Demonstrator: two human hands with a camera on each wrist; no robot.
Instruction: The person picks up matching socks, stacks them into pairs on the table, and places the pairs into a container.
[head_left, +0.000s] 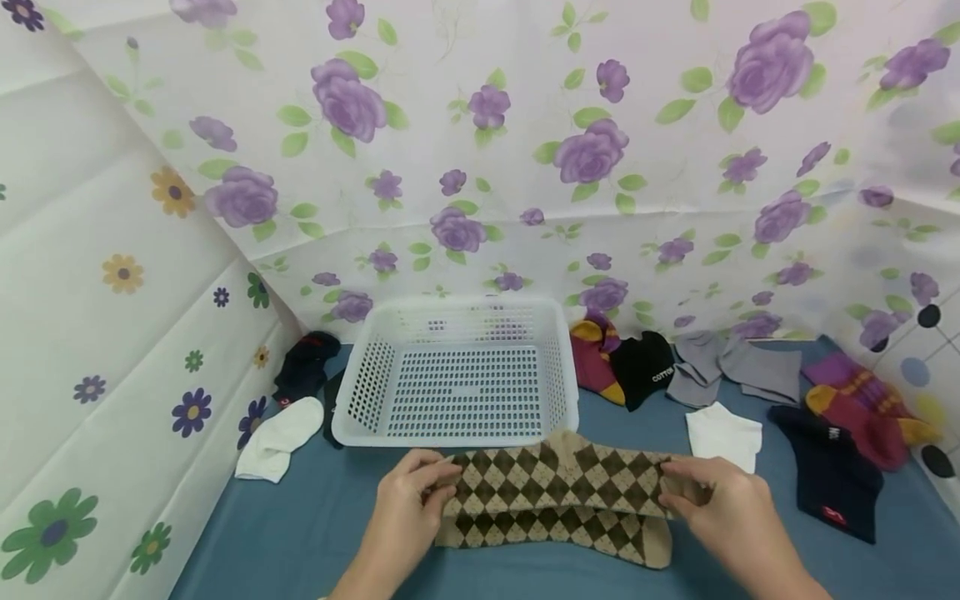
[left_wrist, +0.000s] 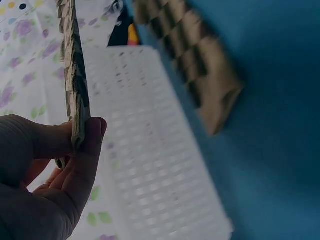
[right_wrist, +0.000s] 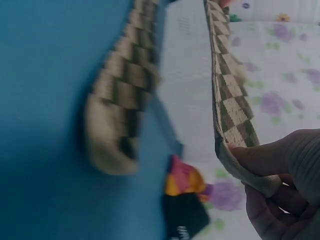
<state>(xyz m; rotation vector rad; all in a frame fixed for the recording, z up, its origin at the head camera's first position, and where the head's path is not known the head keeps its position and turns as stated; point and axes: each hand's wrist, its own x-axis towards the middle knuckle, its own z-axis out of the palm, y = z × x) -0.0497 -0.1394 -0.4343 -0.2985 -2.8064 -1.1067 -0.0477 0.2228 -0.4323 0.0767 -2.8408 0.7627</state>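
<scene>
- A left hand (head_left: 411, 498) and a right hand (head_left: 723, 502), well apart, stretch a brown-and-tan checked sock (head_left: 517, 479) sideways above a blue table (head_left: 300, 542).
- The left hand pinches the sock's 9 o'clock end between thumb and fingers; the right hand pinches the 3 o'clock end.
- A second checked sock (head_left: 551, 527) lies on the table at 6 o'clock from the held one, which partly covers it in the head view; both wrist views show the two apart.
- At 11 o'clock from the held sock sits a white plastic basket (head_left: 465, 371), its mesh floor bare.
- Toward 1 o'clock, a red-and-yellow sock (head_left: 592, 367) lies beside a black sock (head_left: 637, 367) lettered "COTTON".
- At 2 o'clock lie grey socks (head_left: 768, 371); at 3 o'clock, a white ankle sock (head_left: 723, 437) and, farther out, a navy sock (head_left: 832, 479).
- Another white sock (head_left: 281, 437) rests at 9 o'clock, left of the basket.
- Flowered sheeting (head_left: 480, 200) hangs behind at 12 o'clock.
</scene>
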